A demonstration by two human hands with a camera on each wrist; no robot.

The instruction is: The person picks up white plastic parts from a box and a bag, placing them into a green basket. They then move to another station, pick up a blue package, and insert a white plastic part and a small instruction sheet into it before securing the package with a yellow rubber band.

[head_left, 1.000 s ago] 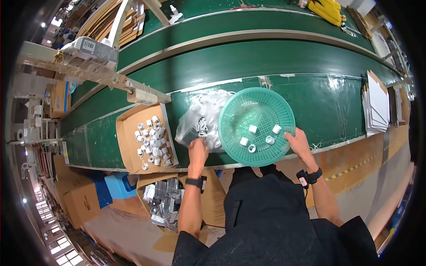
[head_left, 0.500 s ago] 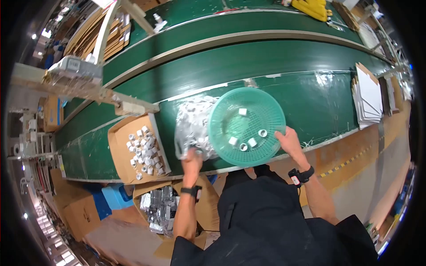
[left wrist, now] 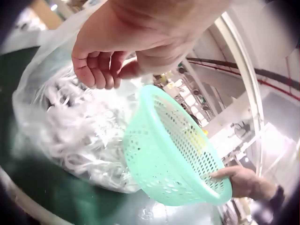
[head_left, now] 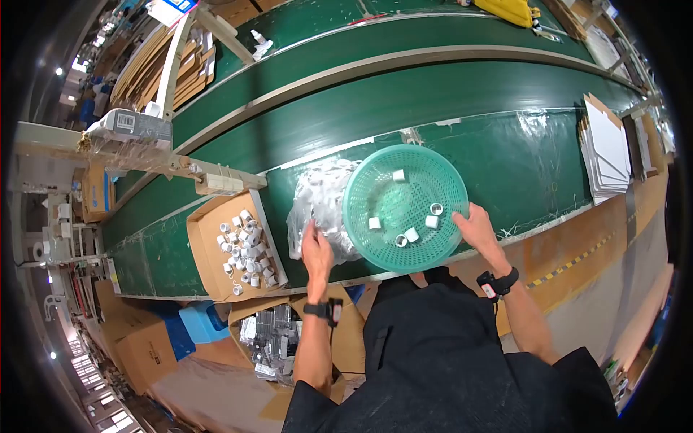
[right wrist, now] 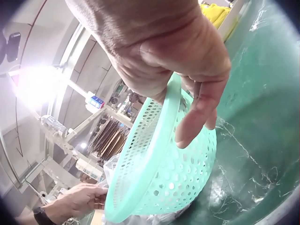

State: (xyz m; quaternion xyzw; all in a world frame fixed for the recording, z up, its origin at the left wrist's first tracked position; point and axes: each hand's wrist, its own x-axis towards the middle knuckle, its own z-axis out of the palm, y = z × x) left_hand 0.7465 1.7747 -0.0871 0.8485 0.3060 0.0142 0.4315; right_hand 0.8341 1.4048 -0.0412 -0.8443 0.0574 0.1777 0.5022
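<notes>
Basket, light green mesh, sits mid-scene at the near side of the green tabletop, w/ six white caps inside, mostly toward its near & right parts. Right grip holds the basket's right rim, thumb on the inner side, fingers down the outer wall.

Bag, clear plastic, full of white looped pcs, lies just left of the basket, whose rim overlaps it in the head view. Left grip is at the bag's near side, fingers curled; can't tell if they pinch the film or hold a pc.

Further left, carton, open, w/ a pile of white pcs, its near edge close to the tabletop's near edge. Below, on the near side, lower box w/ wrapped packs. Far right end: card stack, white & brown, leaning. Far side: yellow item at right, small white bottle at left. Black wristband on each arm.
</notes>
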